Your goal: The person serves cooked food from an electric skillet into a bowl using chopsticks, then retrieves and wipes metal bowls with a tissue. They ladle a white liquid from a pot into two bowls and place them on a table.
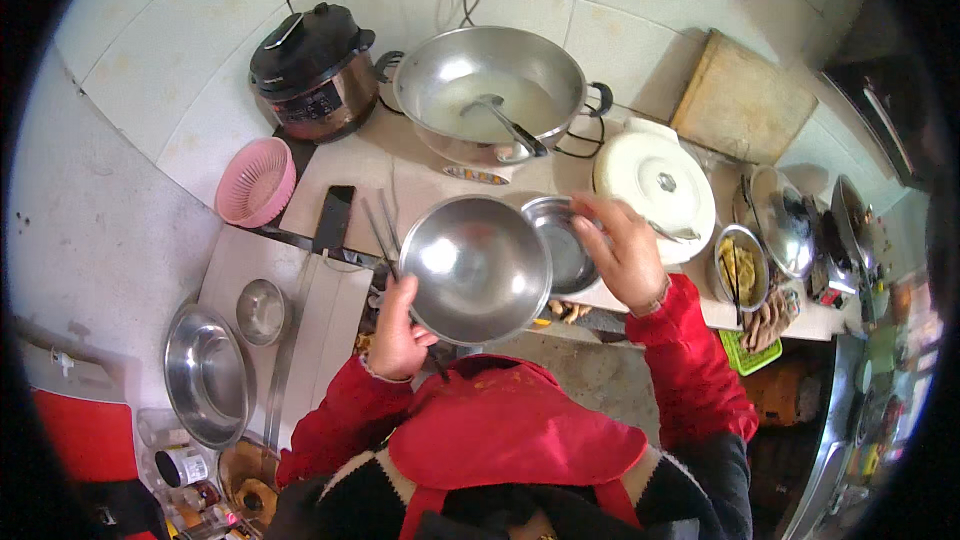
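A steel mixing bowl sits in my left hand, thumb at its left rim. That same hand also has a pair of dark chopsticks in it, their tips sticking up past the bowl. Inside, the bowl looks bare. Behind its right side stands a shallow metal basin on the counter, partly hidden by the bowl. My right hand hovers at the basin's right rim with thumb and fingers apart; whether they touch it I cannot tell.
An electric wok holds cloudy liquid and a ladle. Around it are a pressure cooker, a pink basket, a phone and a white lidded pot. At right, a bowl of yellowish food stands near the counter edge.
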Action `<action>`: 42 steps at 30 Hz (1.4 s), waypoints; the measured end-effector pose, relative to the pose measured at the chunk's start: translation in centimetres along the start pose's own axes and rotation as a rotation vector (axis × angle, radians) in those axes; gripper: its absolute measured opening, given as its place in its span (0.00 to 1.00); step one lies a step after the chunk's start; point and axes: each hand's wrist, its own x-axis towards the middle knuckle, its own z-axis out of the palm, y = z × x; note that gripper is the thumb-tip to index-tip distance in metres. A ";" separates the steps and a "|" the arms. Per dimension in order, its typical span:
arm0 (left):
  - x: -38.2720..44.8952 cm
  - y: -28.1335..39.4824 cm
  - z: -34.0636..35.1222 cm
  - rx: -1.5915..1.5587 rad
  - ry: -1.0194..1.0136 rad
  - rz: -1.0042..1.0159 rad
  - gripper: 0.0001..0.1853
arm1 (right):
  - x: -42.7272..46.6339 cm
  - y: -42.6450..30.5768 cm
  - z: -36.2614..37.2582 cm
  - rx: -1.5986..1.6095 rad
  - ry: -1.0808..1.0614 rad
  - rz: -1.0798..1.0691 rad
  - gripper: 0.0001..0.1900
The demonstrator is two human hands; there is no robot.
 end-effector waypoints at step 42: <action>18.3 17.8 -0.9 -0.027 0.211 0.401 0.22 | 27.6 5.9 -5.7 -0.637 -0.457 0.072 0.17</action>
